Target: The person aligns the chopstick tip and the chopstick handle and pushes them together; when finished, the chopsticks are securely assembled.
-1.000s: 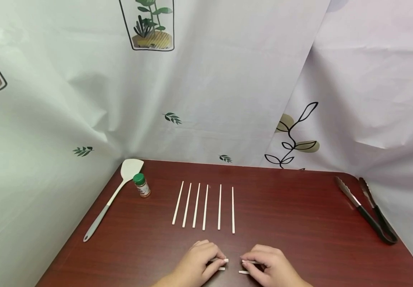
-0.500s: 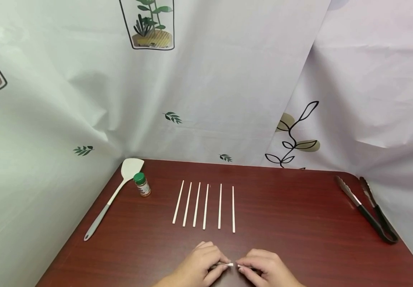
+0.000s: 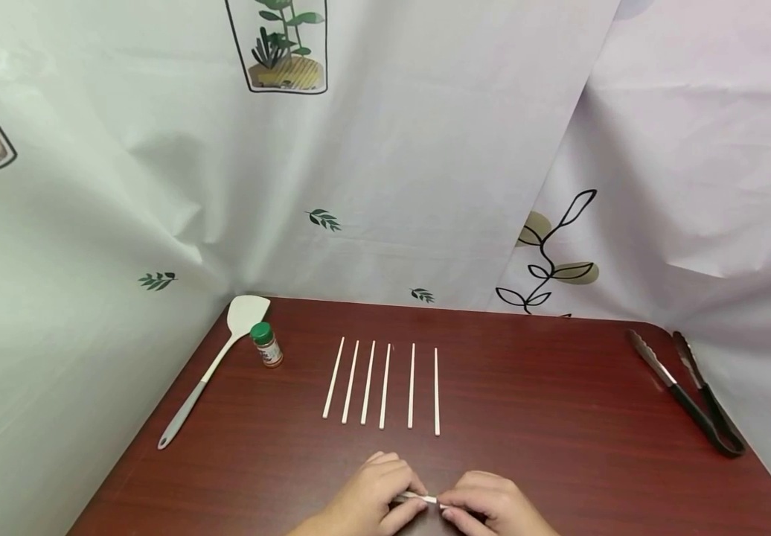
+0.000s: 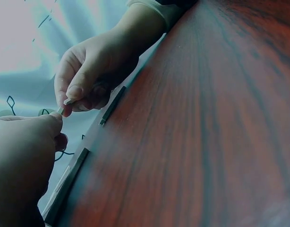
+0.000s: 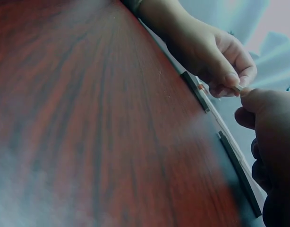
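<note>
My left hand (image 3: 375, 495) pinches a thin white chopstick (image 3: 430, 499) between thumb and fingers, its square end sticking out to the right. Facing it, my right hand (image 3: 493, 502) pinches another white chopstick (image 3: 443, 507) the same way. The two ends come right up to each other between the fingertips, at a slight angle; the far parts are hidden by the hands. In the left wrist view both hands are raised above the table (image 4: 192, 142). Two more sticks, dark in shadow, lie beneath them, one under the right hand (image 4: 112, 106) and one under the left (image 4: 67, 187).
Several white chopsticks (image 3: 385, 387) lie in a row beyond the hands. At the left are a white spatula (image 3: 214, 361) and a green-capped spice jar (image 3: 268, 347). Black-handled tongs (image 3: 693, 406) lie at the right edge. A printed white curtain (image 3: 385, 149) hangs behind.
The hands have drawn together, the right one moving left and slightly down. The chopstick ends, apart a second ago, now nearly meet. The row of chopsticks has stayed put.
</note>
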`<control>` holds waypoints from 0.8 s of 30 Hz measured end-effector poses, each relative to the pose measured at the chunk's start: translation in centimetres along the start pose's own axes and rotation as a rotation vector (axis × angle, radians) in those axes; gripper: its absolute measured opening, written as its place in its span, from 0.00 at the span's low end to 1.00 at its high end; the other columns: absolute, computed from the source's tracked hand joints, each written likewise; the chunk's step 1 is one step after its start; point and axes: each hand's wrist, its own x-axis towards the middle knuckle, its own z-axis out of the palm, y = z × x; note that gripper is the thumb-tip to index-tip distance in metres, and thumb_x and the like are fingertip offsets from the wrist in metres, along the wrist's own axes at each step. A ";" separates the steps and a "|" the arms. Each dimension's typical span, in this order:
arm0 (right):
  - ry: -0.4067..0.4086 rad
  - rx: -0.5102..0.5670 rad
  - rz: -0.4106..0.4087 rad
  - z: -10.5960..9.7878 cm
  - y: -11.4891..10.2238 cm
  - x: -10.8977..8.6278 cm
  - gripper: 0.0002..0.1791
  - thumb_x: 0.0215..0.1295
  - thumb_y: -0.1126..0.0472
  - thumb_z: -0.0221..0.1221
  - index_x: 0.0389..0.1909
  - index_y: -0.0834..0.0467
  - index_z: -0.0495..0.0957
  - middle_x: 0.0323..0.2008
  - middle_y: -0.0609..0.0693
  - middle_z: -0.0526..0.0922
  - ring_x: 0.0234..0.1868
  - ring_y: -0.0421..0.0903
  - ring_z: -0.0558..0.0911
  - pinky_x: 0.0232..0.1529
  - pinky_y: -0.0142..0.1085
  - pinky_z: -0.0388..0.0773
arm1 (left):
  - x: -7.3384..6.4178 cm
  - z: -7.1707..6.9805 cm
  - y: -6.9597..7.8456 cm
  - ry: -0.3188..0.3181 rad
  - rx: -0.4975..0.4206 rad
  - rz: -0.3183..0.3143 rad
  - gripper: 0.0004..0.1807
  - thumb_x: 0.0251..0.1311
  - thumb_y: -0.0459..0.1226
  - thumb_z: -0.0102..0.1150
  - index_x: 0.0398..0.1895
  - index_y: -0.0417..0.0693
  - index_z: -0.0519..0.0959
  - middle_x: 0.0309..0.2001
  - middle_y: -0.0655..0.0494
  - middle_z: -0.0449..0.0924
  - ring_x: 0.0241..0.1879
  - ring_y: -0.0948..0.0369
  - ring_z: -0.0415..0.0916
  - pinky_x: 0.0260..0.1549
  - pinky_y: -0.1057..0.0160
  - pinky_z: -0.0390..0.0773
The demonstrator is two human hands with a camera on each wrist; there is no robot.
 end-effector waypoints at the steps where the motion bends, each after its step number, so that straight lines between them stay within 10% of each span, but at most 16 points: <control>1: 0.004 0.002 0.001 0.0 -0.1 0.0 0.06 0.74 0.65 0.65 0.47 0.60 0.88 0.35 0.43 0.85 0.36 0.31 0.81 0.41 0.19 0.75 | 0.0 0.0 0.0 -0.002 -0.006 -0.001 0.05 0.70 0.41 0.69 0.42 0.58 0.81 0.37 0.73 0.82 0.39 0.75 0.75 0.47 0.74 0.72; 18: 0.014 -0.004 0.001 0.1 -0.2 0.2 0.05 0.74 0.64 0.66 0.46 0.59 0.88 0.34 0.44 0.86 0.35 0.31 0.81 0.39 0.18 0.75 | 0.1 0.8 -0.2 0.067 -0.120 0.109 0.02 0.68 0.34 0.67 0.41 0.50 0.85 0.37 0.66 0.84 0.39 0.74 0.77 0.47 0.74 0.75; 24: 0.053 -0.032 0.143 0.1 -0.5 -0.4 0.05 0.69 0.63 0.71 0.43 0.54 0.88 0.34 0.42 0.87 0.34 0.30 0.82 0.37 0.19 0.76 | -0.1 0.8 -0.1 0.061 -0.090 0.085 0.03 0.72 0.35 0.65 0.44 0.51 0.85 0.39 0.67 0.85 0.40 0.74 0.77 0.49 0.73 0.75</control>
